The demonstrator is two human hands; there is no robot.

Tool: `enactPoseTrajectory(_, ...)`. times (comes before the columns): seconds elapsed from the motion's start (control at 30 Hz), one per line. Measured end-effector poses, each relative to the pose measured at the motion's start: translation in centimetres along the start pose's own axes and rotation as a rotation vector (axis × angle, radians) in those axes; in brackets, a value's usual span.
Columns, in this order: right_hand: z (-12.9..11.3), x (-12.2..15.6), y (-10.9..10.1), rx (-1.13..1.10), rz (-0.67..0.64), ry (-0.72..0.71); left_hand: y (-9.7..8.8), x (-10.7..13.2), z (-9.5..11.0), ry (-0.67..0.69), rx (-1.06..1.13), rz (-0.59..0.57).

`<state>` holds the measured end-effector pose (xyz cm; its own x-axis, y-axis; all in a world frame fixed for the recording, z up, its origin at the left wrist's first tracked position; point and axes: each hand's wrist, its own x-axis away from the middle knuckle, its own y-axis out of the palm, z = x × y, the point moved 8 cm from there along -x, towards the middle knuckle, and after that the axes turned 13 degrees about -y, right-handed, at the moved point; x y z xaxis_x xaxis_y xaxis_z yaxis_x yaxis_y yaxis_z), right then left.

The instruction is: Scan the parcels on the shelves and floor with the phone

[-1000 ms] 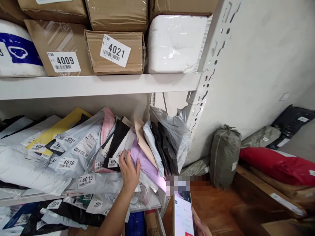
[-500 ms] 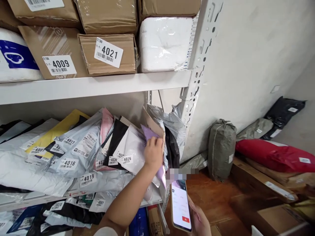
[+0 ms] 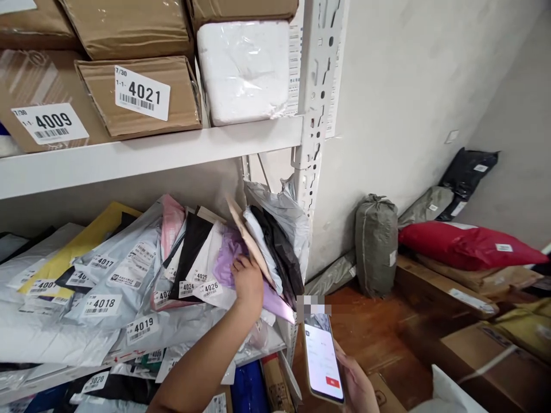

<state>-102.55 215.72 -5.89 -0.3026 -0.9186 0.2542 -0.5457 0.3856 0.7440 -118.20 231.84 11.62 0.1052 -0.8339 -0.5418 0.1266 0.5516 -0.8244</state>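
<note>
White rack [image 3: 150, 155] has mailers [image 3: 124, 246] leaning in a row, probably to save room. Purple mailer [image 3: 224, 256] is among them, left hand [image 3: 249, 284] fingers [image 3: 241, 262] curled on it, can't tell if gripping. Right hand [image 3: 356, 383] clutches a phone [image 3: 322, 355], screen up, maybe for reading.

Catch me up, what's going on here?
A person's left hand is on a purple bag among other mailers, just left of a tan envelope. Can't tell whether it grips the bag. The right hand holds a lit phone; its text is too small to read. Boxes sit on the shelf above.
</note>
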Motion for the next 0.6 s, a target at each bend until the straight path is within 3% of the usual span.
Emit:
enactPoseTrajectory(0.13, 0.5, 0.1, 1.6, -0.023, -0.046, 0.029, 2.3, -0.1, 2.5, -0.129, -0.271, -0.223)
enactPoseTrajectory(0.23, 0.3, 0.3, 2.1, -0.02, -0.084, 0.032, 1.6, 0.1, 1.7, -0.11, -0.289, -0.241)
enactPoseTrajectory(0.3, -0.2, 0.3, 1.5, -0.012, -0.077, 0.017, 0.9, 1.2, 1.0, 0.068, -0.225, -0.215)
enactPoseTrajectory(0.37, -0.6, 0.3, 0.5, -0.007, -0.061, 0.012, 0.8, 3.5, 0.5, 0.347, -0.157, -0.2)
enactPoseTrajectory(0.43, -0.6, 0.3, -0.4, -0.01, -0.048, 0.039, 1.1, 5.8, -0.5, 0.526, -0.15, -0.18)
enactPoseTrajectory(0.53, 0.2, 0.3, -0.6, -0.005, -0.049, 0.12, 1.7, 6.8, -1.7, 0.558, -0.167, -0.112)
enactPoseTrajectory(0.6, 0.2, 0.1, 0.1, 0.038, -0.084, 0.069, 1.5, 6.2, -1.4, 0.607, -0.093, -0.096)
